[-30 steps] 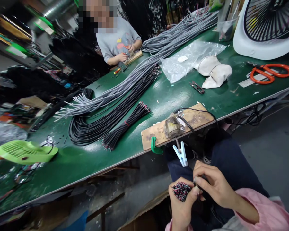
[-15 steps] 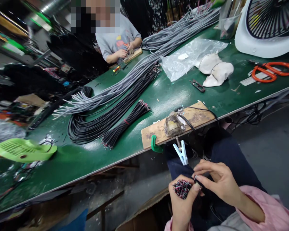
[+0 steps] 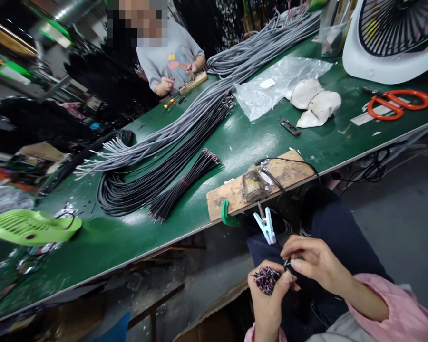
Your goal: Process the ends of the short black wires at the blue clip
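A bundle of thin black cables (image 3: 267,280) is wrapped in my left hand (image 3: 271,297), with their stripped ends of red, white and dark wire facing up. Thumb and fingertips of my right hand (image 3: 312,261) pinch the wire end of a single cable (image 3: 287,262), just beside my left thumb. Most of the bundle's length is hidden below my hands. Beyond them a light blue clothespin (image 3: 267,226) hangs on a metal rod at the table edge, under a wooden board (image 3: 288,166) carrying a taped lump (image 3: 254,186).
On the green table (image 3: 121,251) lie a tied bundle of short black cables (image 3: 185,183), long grey cables (image 3: 185,118), a thread snipper (image 3: 288,126), white gloves (image 3: 316,102) and orange scissors (image 3: 399,104). A green clamp (image 3: 228,214) grips the board. A white fan (image 3: 378,61) stands right. A co-worker (image 3: 171,57) sits opposite.
My right fingers have shifted slightly up and left, and the pinched wire end now shows between my hands. Across the table, the co-worker's hands have moved apart. The view has drifted slightly.
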### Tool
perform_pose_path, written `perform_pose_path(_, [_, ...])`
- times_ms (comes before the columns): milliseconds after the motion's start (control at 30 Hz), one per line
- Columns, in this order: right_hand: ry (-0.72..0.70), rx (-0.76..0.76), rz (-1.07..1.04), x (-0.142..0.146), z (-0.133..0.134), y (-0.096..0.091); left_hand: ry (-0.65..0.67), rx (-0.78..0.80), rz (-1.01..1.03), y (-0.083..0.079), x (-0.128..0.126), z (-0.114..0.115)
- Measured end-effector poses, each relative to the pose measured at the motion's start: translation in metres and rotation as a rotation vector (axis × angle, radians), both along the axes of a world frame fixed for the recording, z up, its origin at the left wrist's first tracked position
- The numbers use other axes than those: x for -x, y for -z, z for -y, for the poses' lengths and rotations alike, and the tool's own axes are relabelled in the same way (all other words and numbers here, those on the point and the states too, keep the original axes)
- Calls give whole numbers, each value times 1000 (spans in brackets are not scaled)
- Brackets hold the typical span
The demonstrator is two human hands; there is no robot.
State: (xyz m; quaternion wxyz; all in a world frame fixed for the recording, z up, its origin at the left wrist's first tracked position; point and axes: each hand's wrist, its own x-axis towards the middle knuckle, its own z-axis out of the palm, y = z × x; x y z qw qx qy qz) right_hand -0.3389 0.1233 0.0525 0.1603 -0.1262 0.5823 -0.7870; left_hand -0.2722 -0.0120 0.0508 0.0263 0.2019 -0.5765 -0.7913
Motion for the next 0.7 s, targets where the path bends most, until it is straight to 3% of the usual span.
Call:
perform_pose_path(200, [171, -109, -317, 0, -4, -2, -21, 54, 9, 2, -3, -1])
perform_pose_path(467, [314, -327, -712, -23, -7, 2, -121, 223, -35, -3, -1, -5])
perform_pose_path(567, [305, -319, -724, -25, -7, 3, -161, 220, -57, -7, -2, -10])
perform_pose_path(700, [214, -173, -464, -18, -6, -2, -111, 174, -18, -4, -6, -11])
